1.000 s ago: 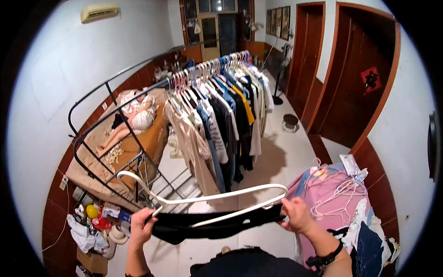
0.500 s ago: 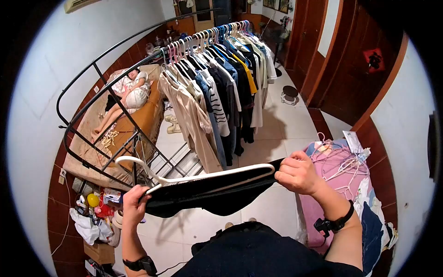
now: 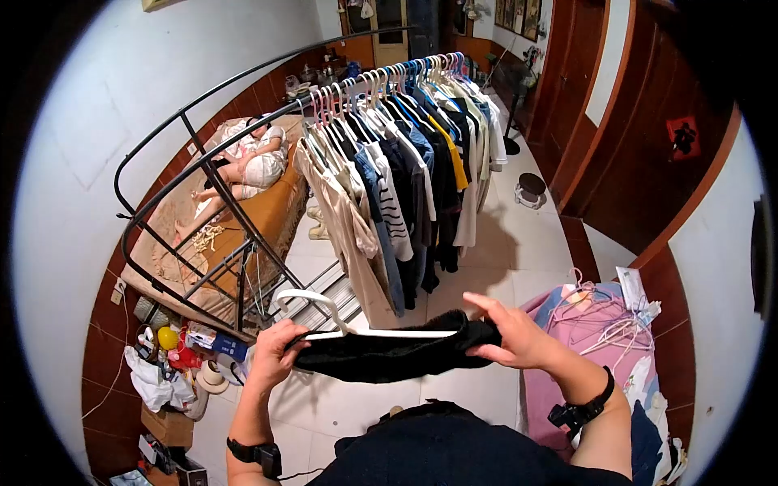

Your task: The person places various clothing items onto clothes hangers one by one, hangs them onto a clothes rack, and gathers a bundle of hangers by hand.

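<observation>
A black garment (image 3: 381,359) hangs on a white hanger (image 3: 405,333) in front of my body, its hook pointing up and to the left. The fingers of my left hand (image 3: 278,353) are closed round the garment and the hanger's left end. At the other end, my right hand (image 3: 512,334) has its thumb and fingers spread, touching the garment's right edge, which is bunched over the hanger's arm. The right tip of the hanger is covered by the black cloth.
Clothes (image 3: 389,186) hang from a black metal rack (image 3: 219,158) ahead. A person (image 3: 261,162) lies on a bed (image 3: 154,259) at the left. Loose hangers (image 3: 604,312) lie on a pink cover (image 3: 551,385) at the right. Bags (image 3: 154,381) and a stool (image 3: 531,188) stand on the floor.
The black garment now covers the hanger's right end, which showed before. My right hand has opened from its closed grip. The lying person's legs have bent.
</observation>
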Demonstrator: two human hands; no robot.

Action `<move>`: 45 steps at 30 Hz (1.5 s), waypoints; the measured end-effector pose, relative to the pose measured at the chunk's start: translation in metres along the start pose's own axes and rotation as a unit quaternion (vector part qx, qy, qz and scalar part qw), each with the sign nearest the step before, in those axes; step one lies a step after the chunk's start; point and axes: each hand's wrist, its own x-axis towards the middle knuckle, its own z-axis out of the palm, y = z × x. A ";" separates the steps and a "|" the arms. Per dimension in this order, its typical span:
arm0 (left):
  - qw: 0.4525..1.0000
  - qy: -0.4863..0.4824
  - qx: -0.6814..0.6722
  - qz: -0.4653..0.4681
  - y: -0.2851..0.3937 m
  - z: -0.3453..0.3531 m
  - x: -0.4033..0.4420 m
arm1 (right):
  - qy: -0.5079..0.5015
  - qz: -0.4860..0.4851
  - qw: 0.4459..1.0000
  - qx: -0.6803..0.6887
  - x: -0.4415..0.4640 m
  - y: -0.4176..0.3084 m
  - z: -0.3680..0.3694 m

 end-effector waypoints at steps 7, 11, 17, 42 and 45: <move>0.998 -0.001 -0.023 0.052 -0.020 0.024 0.054 | -0.270 0.236 0.847 0.392 -0.019 0.030 -0.009; 0.998 0.056 0.012 0.031 -0.024 0.029 0.074 | -0.202 0.193 0.831 0.481 -0.005 0.030 0.009; 0.970 0.215 0.112 -0.029 -0.015 0.039 0.106 | -0.162 0.167 0.847 0.478 0.037 0.045 0.019; 0.975 -0.121 -0.154 0.109 -0.124 0.102 0.131 | 0.029 0.151 0.964 0.217 0.329 0.139 0.144; 0.956 -0.162 -0.209 0.128 -0.140 0.121 0.131 | -0.042 0.144 0.983 0.110 0.299 0.137 0.129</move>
